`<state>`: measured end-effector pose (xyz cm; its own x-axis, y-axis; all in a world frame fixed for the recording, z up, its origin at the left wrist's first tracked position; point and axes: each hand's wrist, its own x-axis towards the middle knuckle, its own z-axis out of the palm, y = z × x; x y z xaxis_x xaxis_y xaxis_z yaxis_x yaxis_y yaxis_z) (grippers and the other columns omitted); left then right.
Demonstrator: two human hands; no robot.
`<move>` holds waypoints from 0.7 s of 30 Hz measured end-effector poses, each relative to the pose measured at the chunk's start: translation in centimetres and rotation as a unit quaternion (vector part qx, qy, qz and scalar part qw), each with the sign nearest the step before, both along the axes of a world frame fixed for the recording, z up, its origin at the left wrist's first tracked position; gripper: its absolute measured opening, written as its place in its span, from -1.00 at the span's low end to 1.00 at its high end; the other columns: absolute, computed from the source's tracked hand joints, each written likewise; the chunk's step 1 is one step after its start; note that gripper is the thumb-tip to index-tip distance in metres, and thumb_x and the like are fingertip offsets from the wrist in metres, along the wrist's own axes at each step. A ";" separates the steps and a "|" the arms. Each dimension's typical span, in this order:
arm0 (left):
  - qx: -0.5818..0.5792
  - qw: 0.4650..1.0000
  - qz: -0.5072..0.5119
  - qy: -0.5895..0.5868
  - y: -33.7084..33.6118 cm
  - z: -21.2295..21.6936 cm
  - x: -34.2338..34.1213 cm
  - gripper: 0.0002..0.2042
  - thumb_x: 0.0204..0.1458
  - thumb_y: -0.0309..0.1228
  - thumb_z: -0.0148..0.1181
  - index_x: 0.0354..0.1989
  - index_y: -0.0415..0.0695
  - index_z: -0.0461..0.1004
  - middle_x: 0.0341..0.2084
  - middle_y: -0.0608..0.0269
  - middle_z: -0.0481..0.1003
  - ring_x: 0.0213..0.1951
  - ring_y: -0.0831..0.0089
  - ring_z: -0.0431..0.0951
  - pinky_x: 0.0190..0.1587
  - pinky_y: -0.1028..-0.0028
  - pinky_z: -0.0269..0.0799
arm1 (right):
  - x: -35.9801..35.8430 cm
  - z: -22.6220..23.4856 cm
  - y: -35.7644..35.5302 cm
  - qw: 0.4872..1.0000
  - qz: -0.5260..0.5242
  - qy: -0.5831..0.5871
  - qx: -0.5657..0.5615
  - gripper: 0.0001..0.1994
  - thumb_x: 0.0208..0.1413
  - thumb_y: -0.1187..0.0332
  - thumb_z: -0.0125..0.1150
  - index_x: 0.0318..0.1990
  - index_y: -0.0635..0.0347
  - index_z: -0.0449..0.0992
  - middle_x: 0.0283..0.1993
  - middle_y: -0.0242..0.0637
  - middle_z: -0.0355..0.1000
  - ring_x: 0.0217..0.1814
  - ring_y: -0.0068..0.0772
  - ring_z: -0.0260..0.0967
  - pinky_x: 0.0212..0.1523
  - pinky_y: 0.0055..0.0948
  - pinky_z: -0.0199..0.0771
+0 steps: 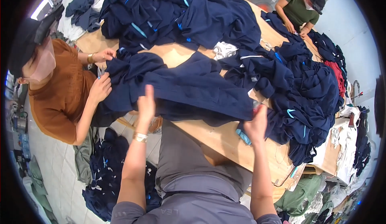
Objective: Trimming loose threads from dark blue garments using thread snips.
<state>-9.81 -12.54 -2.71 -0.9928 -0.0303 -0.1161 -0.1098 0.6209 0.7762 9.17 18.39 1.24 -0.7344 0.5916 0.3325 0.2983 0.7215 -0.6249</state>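
A navy blue garment (193,91) is stretched sideways across the table's near edge in front of me. At its near left side, my left hand (146,106) is closed on the cloth with the thumb pointing up. My right hand (256,124) grips the garment's right end, fingers curled round the fabric. Something small and reddish shows at the right fingertips, too blurred to name. A light blue packet-like item (243,136) lies on the wooden table (205,133), just left of my right hand.
Navy garments are heaped at the back (181,18) and right (297,87). To my left, a person in a brown shirt (64,87) holds small snips (100,71) by navy cloth. Another person in green (299,10) works far right. More dark garments (110,171) lie on the floor.
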 end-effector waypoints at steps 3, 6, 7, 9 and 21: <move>0.348 0.925 -0.049 -0.145 1.2 -2.9 2.9 -0.46 0.12 -0.02 0.01 0.00 -0.33 0.34 -0.20 0.15 0.47 -0.26 0.37 0.48 -0.18 0.43 0.41 | 0.6 -4.2 -2.4 0.998 -0.015 -0.057 -0.001 -0.62 -0.13 0.41 0.22 -0.19 0.26 0.17 -0.23 0.06 0.23 -0.22 0.22 0.30 -0.28 -0.10 0.35; 0.448 0.880 -0.019 -0.159 0.0 -0.5 5.1 -0.51 0.15 -0.06 -0.01 -0.11 -0.38 0.39 -0.21 0.14 0.47 -0.20 0.41 0.47 -0.06 0.44 0.38 | 1.6 -6.4 -3.6 0.995 -0.059 -0.073 -0.034 -0.58 -0.13 0.39 0.25 -0.17 0.28 0.16 -0.24 0.06 0.22 -0.22 0.20 0.29 -0.25 -0.12 0.33; 0.451 0.873 -0.028 -0.184 -0.8 0.2 5.6 -0.52 0.14 -0.12 0.02 -0.12 -0.43 0.38 -0.18 0.07 0.47 -0.13 0.39 0.47 0.04 0.46 0.33 | 1.8 -6.8 -3.8 0.995 -0.060 -0.076 -0.038 -0.58 -0.13 0.39 0.25 -0.17 0.28 0.16 -0.24 0.06 0.22 -0.22 0.20 0.29 -0.25 -0.12 0.33; 0.398 0.899 -0.042 -0.176 -2.6 -0.2 6.8 -0.56 0.12 -0.15 0.07 -0.15 -0.40 0.42 -0.23 0.13 0.49 -0.18 0.41 0.49 -0.02 0.49 0.36 | 2.2 -7.3 -4.1 0.996 -0.067 -0.034 -0.039 -0.57 -0.13 0.39 0.26 -0.18 0.30 0.15 -0.26 0.06 0.21 -0.23 0.20 0.28 -0.25 -0.13 0.32; -0.168 0.877 -0.380 0.241 5.1 2.4 7.8 -0.34 -0.43 -0.33 0.45 -0.03 -0.07 0.33 -0.13 0.15 0.32 0.03 0.18 0.26 0.02 0.25 0.19 | 1.7 -7.0 -3.9 0.993 -0.073 0.066 -0.060 -0.68 -0.18 0.56 0.18 -0.29 0.27 0.16 -0.42 -0.06 0.13 -0.43 -0.03 0.16 -0.34 -0.29 0.25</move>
<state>-2.00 -7.42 -0.30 -0.6728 0.7090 0.2115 0.7252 0.5754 0.3782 10.89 14.46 -5.79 -0.5929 0.7292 0.3417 0.3032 0.5952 -0.7442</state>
